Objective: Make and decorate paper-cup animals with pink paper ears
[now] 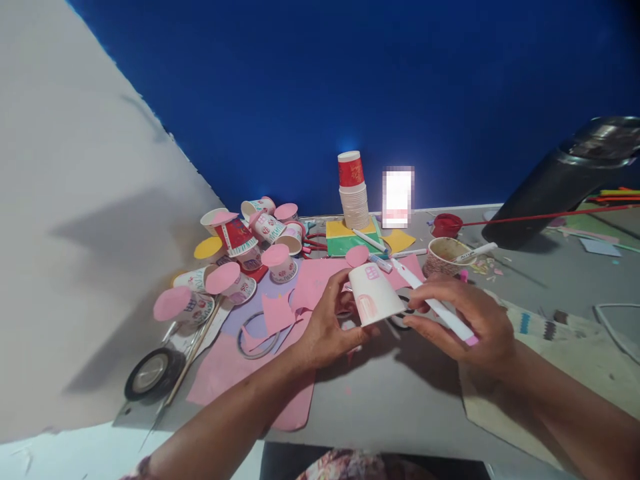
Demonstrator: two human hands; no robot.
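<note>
Grey tabletop (pixel 400 400) before a blue wall: my left hand (pixel 327 330) pinches the upturned white paper cup (pixel 374 295) at centre, my right hand (pixel 473 327) grips a white pink-tipped marker (pixel 434 305), so I'd judge steadying the cup matters.

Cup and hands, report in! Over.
Left hand holds cup tilted. Right hand holds marker beside it. Pink paper underneath, nothing blocking.
</note>
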